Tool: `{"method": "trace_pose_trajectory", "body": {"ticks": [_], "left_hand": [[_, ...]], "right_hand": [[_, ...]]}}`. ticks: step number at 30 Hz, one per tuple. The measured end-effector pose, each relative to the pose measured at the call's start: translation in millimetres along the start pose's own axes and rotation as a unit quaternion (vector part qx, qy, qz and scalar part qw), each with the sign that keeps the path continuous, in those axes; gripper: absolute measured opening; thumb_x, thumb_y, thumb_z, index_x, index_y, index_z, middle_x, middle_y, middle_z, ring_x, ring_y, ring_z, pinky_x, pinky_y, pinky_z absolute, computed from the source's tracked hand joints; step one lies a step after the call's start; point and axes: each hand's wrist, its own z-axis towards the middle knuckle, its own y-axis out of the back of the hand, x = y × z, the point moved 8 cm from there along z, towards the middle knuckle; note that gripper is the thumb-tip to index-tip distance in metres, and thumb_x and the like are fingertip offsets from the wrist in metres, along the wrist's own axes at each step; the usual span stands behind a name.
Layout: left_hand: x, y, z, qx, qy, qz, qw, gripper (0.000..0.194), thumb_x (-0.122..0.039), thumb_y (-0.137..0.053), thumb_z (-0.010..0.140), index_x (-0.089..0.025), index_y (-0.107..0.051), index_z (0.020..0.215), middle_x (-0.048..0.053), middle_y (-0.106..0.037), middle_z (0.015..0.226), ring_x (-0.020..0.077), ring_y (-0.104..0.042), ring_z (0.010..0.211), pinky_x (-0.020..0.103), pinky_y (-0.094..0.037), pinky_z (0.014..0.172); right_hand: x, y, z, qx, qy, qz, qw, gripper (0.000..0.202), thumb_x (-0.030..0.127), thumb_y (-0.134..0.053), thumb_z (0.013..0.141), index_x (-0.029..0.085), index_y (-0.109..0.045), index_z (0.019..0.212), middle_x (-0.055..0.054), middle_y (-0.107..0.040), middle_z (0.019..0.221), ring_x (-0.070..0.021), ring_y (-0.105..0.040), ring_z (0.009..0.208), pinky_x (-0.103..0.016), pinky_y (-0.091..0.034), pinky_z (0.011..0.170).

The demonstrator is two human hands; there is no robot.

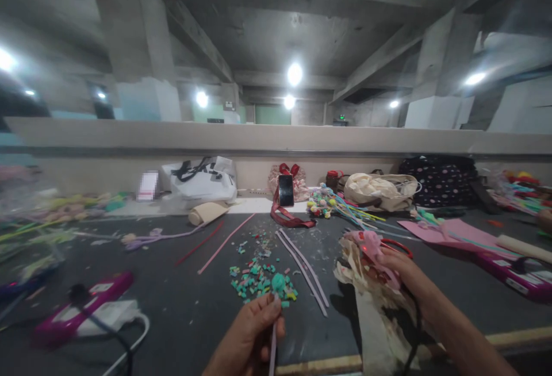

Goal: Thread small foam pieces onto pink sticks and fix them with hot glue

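Near the front edge of the dark table, my left hand (254, 330) pinches a pale purple stem (273, 348) below a round teal pompom (278, 284). Small teal, yellow and pink scraps (254, 275) lie scattered just beyond it. My right hand (394, 267) is closed around a pink glue gun (370, 246), which rests at a crumpled, stained cream cloth (366, 307). Red scissor handles (399, 245) show behind that hand. Two pale purple strips (304, 272) lie between my hands.
Purple power strips (86, 307) (513, 275) with cables sit left and right. Along the back stand a white bag (207, 180), a phone (286, 190), a bundle of colourful stems (336, 206), a cream bag (379, 192) and a dotted black bag (440, 183). Pink sheet (452, 232) lies right.
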Motion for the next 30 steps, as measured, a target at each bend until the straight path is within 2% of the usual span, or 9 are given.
{"method": "trace_pose_trajectory", "body": {"ticks": [3, 7, 10, 15, 17, 19, 24, 28, 30], "left_hand": [[1.3, 0.4, 0.1, -0.007, 0.008, -0.012, 1.0, 0.033, -0.044, -0.059, 0.061, -0.015, -0.046, 0.054, -0.005, -0.05, 0.039, -0.0011, -0.026, 0.024, 0.012, -0.014, 0.028], [-6.2, -5.4, -7.4, -0.018, 0.007, -0.038, 0.999, 0.029, -0.04, -0.06, 0.062, -0.014, -0.048, 0.054, -0.005, -0.049, 0.039, -0.0006, -0.029, 0.027, 0.011, -0.018, 0.029], [-20.7, -20.7, -10.7, -0.048, -0.02, -0.069, 0.996, 0.021, -0.032, -0.061, 0.063, -0.014, -0.052, 0.058, -0.004, -0.052, 0.044, 0.001, -0.04, 0.035, 0.01, -0.028, 0.036], [-20.2, -80.5, 14.1, -0.015, -0.025, -0.141, 0.99, 0.016, -0.027, -0.062, 0.063, -0.016, -0.054, 0.071, 0.002, -0.064, 0.064, 0.0109, -0.058, 0.056, 0.021, -0.044, 0.054], [-8.4, -100.5, 30.9, -0.015, -0.023, -0.194, 0.981, 0.016, -0.029, -0.06, 0.064, -0.017, -0.053, 0.073, 0.003, -0.065, 0.067, 0.0146, -0.06, 0.064, 0.027, -0.045, 0.062], [4.5, -113.3, 46.9, -0.021, -0.027, -0.217, 0.976, 0.016, -0.028, -0.061, 0.064, -0.016, -0.054, 0.072, 0.004, -0.065, 0.067, 0.014, -0.06, 0.065, 0.025, -0.044, 0.063], [24.3, -110.8, 73.8, -0.076, -0.033, -0.177, 0.981, 0.016, -0.029, -0.06, 0.064, -0.016, -0.051, 0.067, 0.003, -0.064, 0.067, 0.0128, -0.06, 0.062, 0.023, -0.043, 0.061], [29.6, -100.7, 83.8, -0.101, -0.021, -0.153, 0.983, 0.016, -0.024, -0.061, 0.063, -0.017, -0.047, 0.062, 0.0, -0.061, 0.06, 0.0106, -0.058, 0.057, 0.021, -0.042, 0.057], [31.4, -98.6, 86.4, -0.103, -0.015, -0.144, 0.984, 0.018, -0.025, -0.061, 0.062, -0.017, -0.045, 0.061, -0.001, -0.059, 0.056, 0.0106, -0.057, 0.053, 0.022, -0.041, 0.055]], "right_hand": [[-4.8, 5.6, 5.3, -0.026, -0.002, 0.064, 0.998, 0.018, 0.031, -0.051, 0.069, 0.016, -0.056, 0.079, -0.002, -0.061, 0.068, -0.0108, -0.054, 0.051, -0.02, -0.04, 0.045], [-1.2, 7.5, 12.0, -0.052, 0.017, -0.023, 0.998, 0.017, 0.03, -0.051, 0.068, 0.014, -0.057, 0.072, -0.001, -0.06, 0.064, -0.0089, -0.051, 0.045, -0.018, -0.034, 0.037], [4.1, 0.9, 14.4, -0.036, 0.021, -0.101, 0.994, 0.015, 0.027, -0.054, 0.064, 0.015, -0.057, 0.072, 0.001, -0.058, 0.062, -0.0075, -0.048, 0.039, -0.018, -0.029, 0.034], [0.2, -15.6, 13.3, 0.003, 0.001, -0.118, 0.993, 0.016, 0.03, -0.052, 0.064, 0.015, -0.055, 0.069, 0.003, -0.056, 0.056, -0.0059, -0.044, 0.034, -0.017, -0.023, 0.031], [-4.2, -20.0, 13.5, 0.006, 0.002, -0.111, 0.994, 0.016, 0.031, -0.051, 0.065, 0.015, -0.054, 0.066, 0.005, -0.051, 0.049, -0.0057, -0.043, 0.033, -0.016, -0.024, 0.031], [-9.6, -22.8, 15.2, 0.01, 0.001, -0.103, 0.995, 0.016, 0.032, -0.05, 0.065, 0.016, -0.052, 0.065, 0.006, -0.048, 0.045, -0.0058, -0.042, 0.032, -0.016, -0.026, 0.032], [-12.5, -22.9, 18.8, 0.013, -0.002, -0.096, 0.995, 0.016, 0.031, -0.05, 0.064, 0.015, -0.054, 0.066, 0.004, -0.054, 0.05, -0.0056, -0.043, 0.032, -0.016, -0.026, 0.031], [2.4, -16.3, 13.4, -0.005, 0.011, -0.088, 0.996, 0.017, 0.031, -0.051, 0.064, 0.015, -0.055, 0.066, 0.002, -0.059, 0.062, -0.0047, -0.044, 0.032, -0.016, -0.025, 0.03], [11.4, -11.5, 9.4, -0.011, 0.02, -0.084, 0.996, 0.018, 0.032, -0.051, 0.063, 0.015, -0.056, 0.067, 0.002, -0.059, 0.06, -0.0055, -0.045, 0.033, -0.016, -0.025, 0.031]]}}
